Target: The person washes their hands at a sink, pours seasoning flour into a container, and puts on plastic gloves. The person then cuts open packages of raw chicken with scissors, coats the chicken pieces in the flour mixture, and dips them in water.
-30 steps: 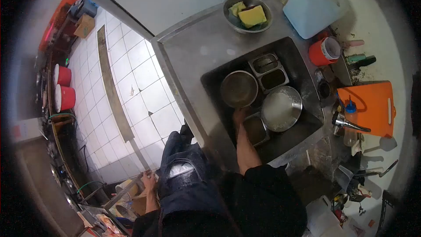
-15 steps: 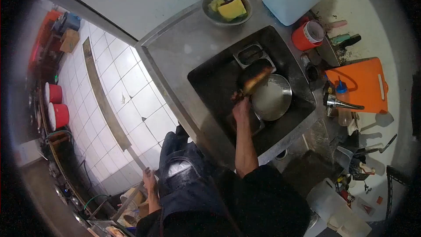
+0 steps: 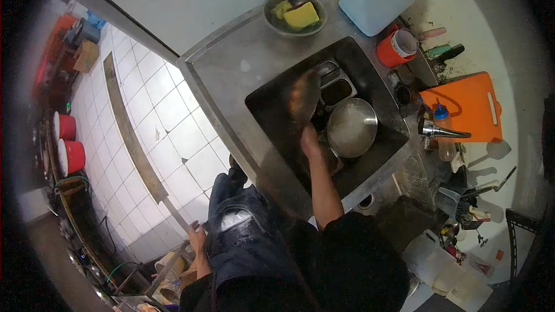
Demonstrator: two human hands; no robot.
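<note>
My right hand [image 3: 310, 141] reaches into the dark sink [image 3: 263, 112], closed around the near end of a dark, elongated item with a scorched orange-brown patch [image 3: 302, 97]. That item is smeared by motion, and its kind cannot be told. Just right of the hand lies a round metal bowl [image 3: 351, 130], its pale inside facing up. Small rectangular metal pans [image 3: 338, 92] sit beyond it in the sink; another is partly hidden beside my wrist. Away from the sink, my left hand [image 3: 197, 236] hangs low beside my dark apron [image 3: 254, 254], fingers loosely apart with nothing visible in them.
A metal bowl [image 3: 277, 28] with yellow sponges [image 3: 302, 16] stands on the steel counter [image 3: 225, 60]. Along the wall are a pale blue container [image 3: 378, 0], a red container [image 3: 396, 48], a faucet [image 3: 442, 132] and an orange cutting board [image 3: 462, 110]. Red tubs [image 3: 71, 157] stand far left.
My right hand and the scorched item have moved left, off the round bowl, uncovering the bowl and more of the small metal pans. My left hand stays low at my side.
</note>
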